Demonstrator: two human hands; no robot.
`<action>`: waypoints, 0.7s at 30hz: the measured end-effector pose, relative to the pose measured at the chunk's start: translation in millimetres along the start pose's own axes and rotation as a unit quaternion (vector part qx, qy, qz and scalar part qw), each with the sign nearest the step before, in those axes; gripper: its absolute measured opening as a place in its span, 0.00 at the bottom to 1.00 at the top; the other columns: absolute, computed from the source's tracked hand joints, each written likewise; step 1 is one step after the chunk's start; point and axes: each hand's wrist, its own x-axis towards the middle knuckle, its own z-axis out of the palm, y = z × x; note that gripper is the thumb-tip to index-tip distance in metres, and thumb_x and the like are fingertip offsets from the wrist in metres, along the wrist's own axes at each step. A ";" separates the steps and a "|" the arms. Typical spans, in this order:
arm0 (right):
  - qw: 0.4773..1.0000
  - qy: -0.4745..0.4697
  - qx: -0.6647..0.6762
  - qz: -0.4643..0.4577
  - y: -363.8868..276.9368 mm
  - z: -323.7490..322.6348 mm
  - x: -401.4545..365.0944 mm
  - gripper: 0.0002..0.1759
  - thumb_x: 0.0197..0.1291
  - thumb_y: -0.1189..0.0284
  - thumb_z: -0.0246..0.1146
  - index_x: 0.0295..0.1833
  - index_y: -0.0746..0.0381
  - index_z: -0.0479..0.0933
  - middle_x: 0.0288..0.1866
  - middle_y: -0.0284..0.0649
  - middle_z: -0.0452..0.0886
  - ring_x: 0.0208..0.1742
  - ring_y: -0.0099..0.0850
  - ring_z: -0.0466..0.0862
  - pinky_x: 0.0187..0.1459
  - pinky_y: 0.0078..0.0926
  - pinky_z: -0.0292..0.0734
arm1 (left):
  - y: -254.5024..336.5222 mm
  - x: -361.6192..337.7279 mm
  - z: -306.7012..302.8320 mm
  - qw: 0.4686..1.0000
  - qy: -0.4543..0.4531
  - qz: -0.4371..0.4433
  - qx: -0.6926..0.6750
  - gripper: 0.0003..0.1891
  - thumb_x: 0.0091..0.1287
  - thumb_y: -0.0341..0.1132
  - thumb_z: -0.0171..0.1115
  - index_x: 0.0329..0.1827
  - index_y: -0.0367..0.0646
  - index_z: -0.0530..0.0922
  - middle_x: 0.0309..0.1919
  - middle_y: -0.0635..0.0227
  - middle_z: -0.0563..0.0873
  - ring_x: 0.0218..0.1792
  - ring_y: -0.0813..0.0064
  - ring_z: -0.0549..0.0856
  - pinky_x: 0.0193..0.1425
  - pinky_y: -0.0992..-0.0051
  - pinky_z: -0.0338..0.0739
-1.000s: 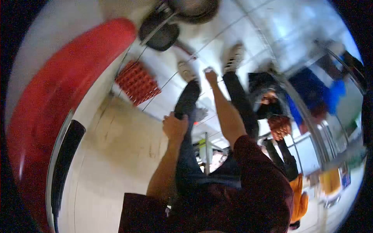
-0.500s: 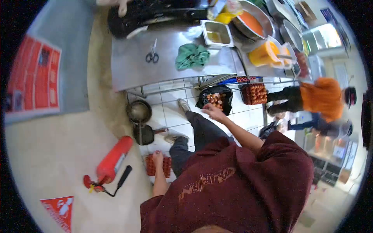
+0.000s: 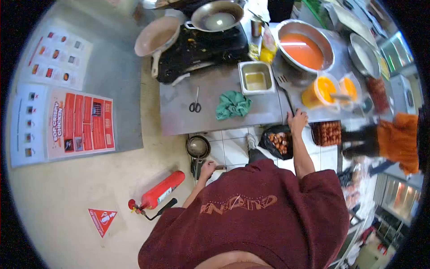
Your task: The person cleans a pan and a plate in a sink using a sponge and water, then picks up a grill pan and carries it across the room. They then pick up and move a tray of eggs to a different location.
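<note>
My right hand (image 3: 297, 122) is at the worktable's front edge, its thumb and fingers closed around the end of a black spatula handle. The slotted spatula (image 3: 287, 95) lies on the steel table. My left hand (image 3: 207, 169) is low on the other side, fingers curled, by the stacked pans (image 3: 198, 146) on the floor; anything inside it is hidden. Below my right forearm, a black bag (image 3: 268, 145) holds brown eggshells (image 3: 279, 141). Near the spatula are a square metal pan (image 3: 257, 80) with yellowish liquid and pitchers (image 3: 321, 92) of orange-yellow liquid.
A green cloth (image 3: 233, 105) and scissors (image 3: 195, 104) lie on the table. Behind are a stove (image 3: 201, 49) with pans and a large bowl (image 3: 309, 49) of orange liquid. A fire extinguisher (image 3: 165, 188) hangs at left. A person in orange (image 3: 396, 139) stands right, beside stacked egg trays (image 3: 329, 133).
My body has straightened up. My right hand has moved from above the eggshell bag to the spatula handle; my left hand has left the red egg tray and risen toward the pans.
</note>
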 end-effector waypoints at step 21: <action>0.883 -0.166 0.423 -0.114 -336.4 -114.0 26.0 0.15 0.64 0.70 0.65 0.52 0.67 0.76 0.28 0.39 0.78 0.27 0.23 0.73 0.29 0.25 0.69 | 273.8 100.6 -235.5 0.823 0.306 0.122 -0.463 0.19 0.74 0.50 0.54 0.56 0.45 0.74 0.38 0.71 0.83 0.36 0.81 0.81 0.34 0.81 0.70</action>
